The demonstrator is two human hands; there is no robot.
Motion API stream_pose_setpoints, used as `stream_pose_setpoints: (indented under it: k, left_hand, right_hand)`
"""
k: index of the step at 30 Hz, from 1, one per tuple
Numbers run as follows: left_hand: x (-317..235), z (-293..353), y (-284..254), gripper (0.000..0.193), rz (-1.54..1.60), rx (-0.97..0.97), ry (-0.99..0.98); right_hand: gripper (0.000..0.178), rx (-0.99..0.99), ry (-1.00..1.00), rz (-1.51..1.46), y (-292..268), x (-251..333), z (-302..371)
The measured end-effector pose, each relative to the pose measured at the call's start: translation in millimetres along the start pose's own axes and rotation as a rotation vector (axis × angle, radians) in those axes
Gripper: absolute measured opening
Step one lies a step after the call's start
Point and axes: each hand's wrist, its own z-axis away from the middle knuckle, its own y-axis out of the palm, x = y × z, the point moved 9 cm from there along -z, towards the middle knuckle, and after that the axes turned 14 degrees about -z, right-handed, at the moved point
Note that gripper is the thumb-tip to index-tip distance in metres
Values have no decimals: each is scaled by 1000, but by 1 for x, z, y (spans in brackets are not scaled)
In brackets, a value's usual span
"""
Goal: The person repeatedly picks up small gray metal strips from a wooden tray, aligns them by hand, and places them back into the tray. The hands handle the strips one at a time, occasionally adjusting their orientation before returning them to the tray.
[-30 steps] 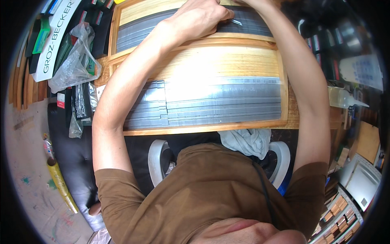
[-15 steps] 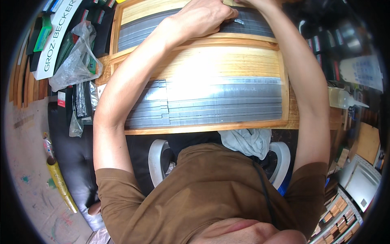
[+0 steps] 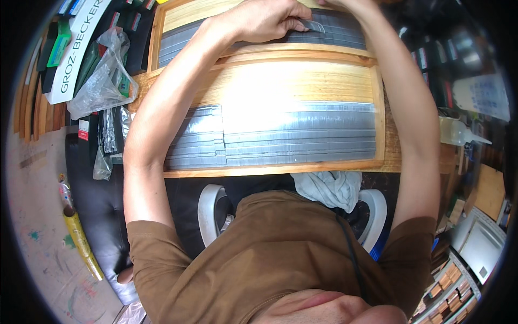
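My left hand (image 3: pixel 272 20) is over the far wooden tray (image 3: pixel 154 46), its thumb and fingers pinched on a few thin, shiny metal pieces (image 3: pixel 318 26). These slant over tightly packed rows of thin grey metal pieces (image 3: pixel 342 36) lying in that tray. At the upper edge of the picture my right hand (image 3: pixel 330 2) is mostly cut off, so its fingers and anything in them cannot be made out. Between my forearms, a nearer wooden tray (image 3: pixel 380 129) holds similar grey metal rows (image 3: pixel 299 137), with strong glare on its bare wood.
To the left are a crumpled clear plastic bag (image 3: pixel 105 81), a long white box (image 3: pixel 78 51) and dark boxes. A squeeze bottle (image 3: pixel 458 131) stands to the right. A pale cloth (image 3: pixel 329 189) lies by the grey chair armrest (image 3: pixel 372 216).
My left hand has shifted slightly left and away from me. The thin metal pieces in its fingers now show more, curving out to the right. My right hand stays at the upper edge.
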Motion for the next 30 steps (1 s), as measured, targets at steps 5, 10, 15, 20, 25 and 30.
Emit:
stream_pose_setpoints:
  k: [5, 10, 15, 20, 25, 30]
  left_hand:
    - [4, -1, -7, 17, 71, 123, -112]
    - [-1, -15, -5, 14, 66, 116, 20]
    - [-4, -9, 5, 13, 42, 50, 86]
    - [-5, -12, 2, 19, 55, 3, 120]
    - [-11, -8, -2, 22, -25, 49, 123]
    - [-12, -9, 2, 21, -43, 88, 126]
  right_hand:
    - [20, -3, -28, 26, 1, -2, -1]
    - [19, -61, -116, 138, -3, -2, -3]
    - [20, 78, -15, -14, 7, 3, 10]
    - [21, 188, 133, -64, 1, -4, 24]
    - [19, 239, 160, -115, 1, -12, 37]
    - [17, 325, 271, -82, 17, -29, 36]
